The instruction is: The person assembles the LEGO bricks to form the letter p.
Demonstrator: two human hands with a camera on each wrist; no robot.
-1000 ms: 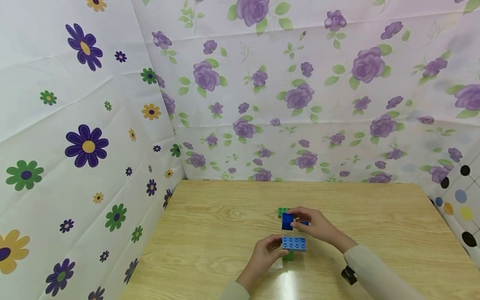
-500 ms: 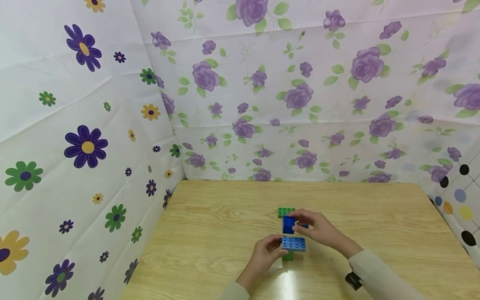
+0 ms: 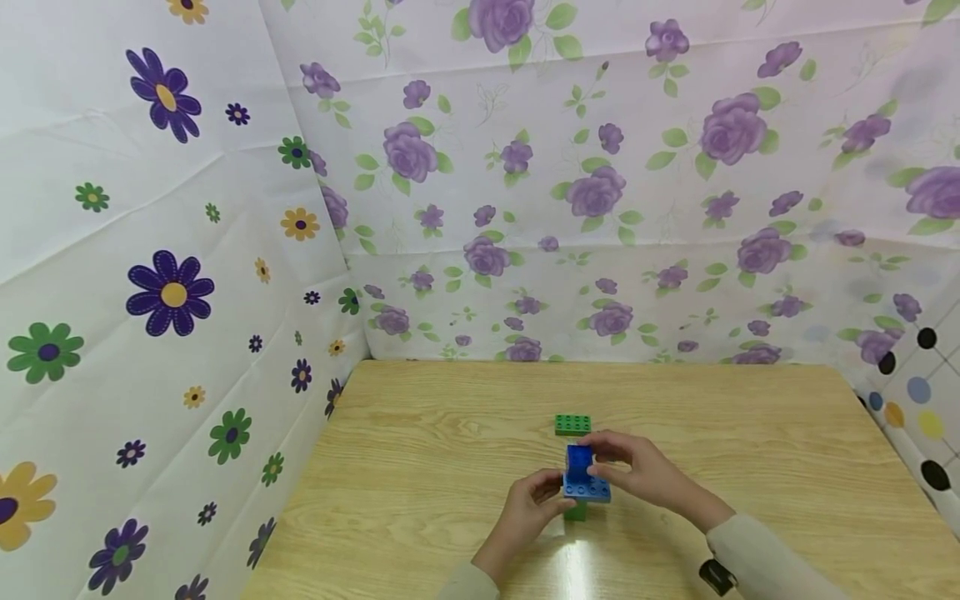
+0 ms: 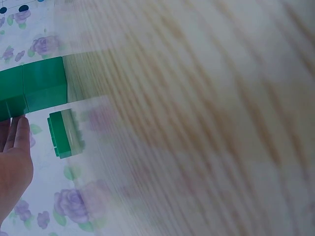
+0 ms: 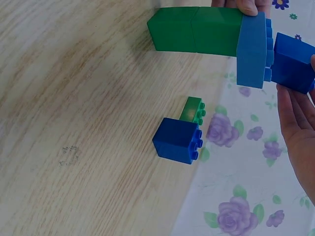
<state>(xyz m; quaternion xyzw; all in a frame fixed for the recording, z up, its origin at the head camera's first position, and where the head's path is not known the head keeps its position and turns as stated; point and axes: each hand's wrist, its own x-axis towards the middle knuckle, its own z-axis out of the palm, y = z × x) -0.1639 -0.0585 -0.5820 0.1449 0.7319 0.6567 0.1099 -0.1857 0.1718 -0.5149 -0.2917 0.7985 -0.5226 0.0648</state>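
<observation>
My left hand (image 3: pixel 527 512) grips the light blue brick (image 3: pixel 597 492), a flat eight-stud one lying across the top of an upright stack of green bricks (image 5: pixel 197 30). Between thumb and fingers of my right hand (image 3: pixel 648 475), a dark blue brick (image 3: pixel 578 461) is held above the studs at the light blue brick's left end. From the right wrist view, this dark blue brick sits right at those studs, slightly tilted. The left wrist view shows my left fingers against the side of the green stack (image 4: pixel 44 83).
Behind the stack, a flat green brick (image 3: pixel 573 425) lies on the wooden table (image 3: pixel 450 417). Another dark blue brick (image 5: pixel 174 140) stands near it, hidden behind my right hand in the head view. Flowered sheets (image 3: pixel 480 183) hang along the back and left of the table.
My right hand has brought the dark blue brick nearer and down, from behind the light blue brick to over its left end. The left hand has kept its place on the stack.
</observation>
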